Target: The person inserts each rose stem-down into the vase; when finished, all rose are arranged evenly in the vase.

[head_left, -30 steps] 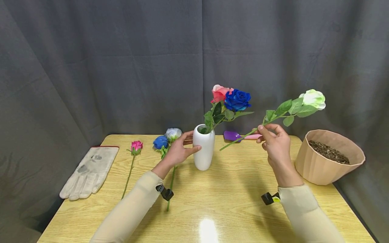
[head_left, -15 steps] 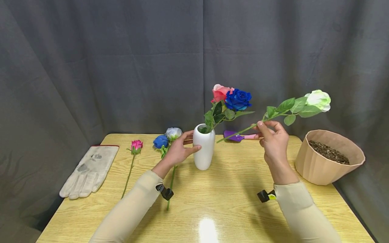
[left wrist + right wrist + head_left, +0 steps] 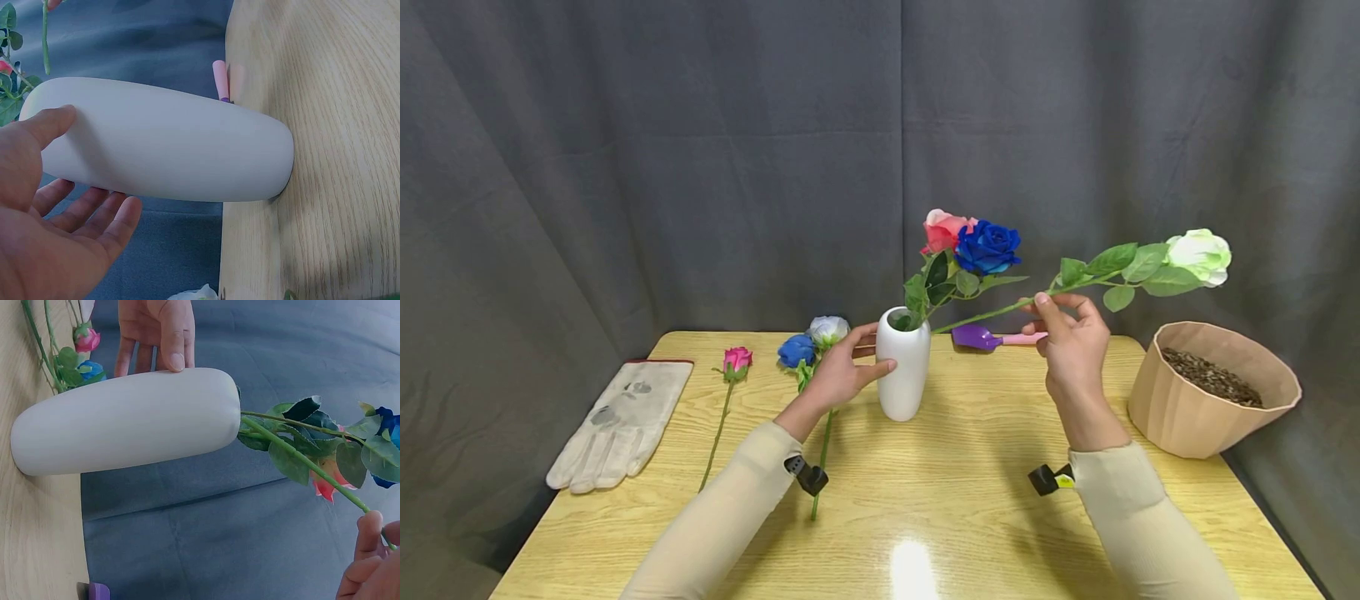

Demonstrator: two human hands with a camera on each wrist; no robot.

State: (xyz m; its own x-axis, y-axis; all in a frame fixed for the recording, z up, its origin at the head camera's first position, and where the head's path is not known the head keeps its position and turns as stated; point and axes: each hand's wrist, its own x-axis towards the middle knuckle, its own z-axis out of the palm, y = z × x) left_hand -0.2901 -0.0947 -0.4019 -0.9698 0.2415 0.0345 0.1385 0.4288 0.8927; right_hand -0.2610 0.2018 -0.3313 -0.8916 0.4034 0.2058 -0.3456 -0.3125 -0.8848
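Note:
A white vase (image 3: 904, 379) stands upright on the table, gripped near its top by my left hand (image 3: 838, 375), thumb on one side and fingers round the other. Out of its mouth lean a coral-pink rose (image 3: 943, 230) and a deep blue rose (image 3: 988, 247). My right hand (image 3: 1077, 354) pinches the stem of a white-green rose (image 3: 1198, 257) between thumb and fingers. That rose is tilted, bloom out to the right, with its lower stem sloping down toward the vase. In the right wrist view the stem (image 3: 300, 456) has its end right at the vase's rim.
Left of the vase lie a blue rose (image 3: 796, 351), a white rose (image 3: 828, 331) and a pink rose (image 3: 737, 359). Work gloves (image 3: 625, 425) lie at the far left. A purple trowel (image 3: 976, 337) is behind; a peach pot (image 3: 1180, 408) of soil stands right.
My right hand has moved slightly left and up, bringing the white-green rose's stem end up to the vase's rim while its bloom tips lower right. My left hand and the vase have stayed put.

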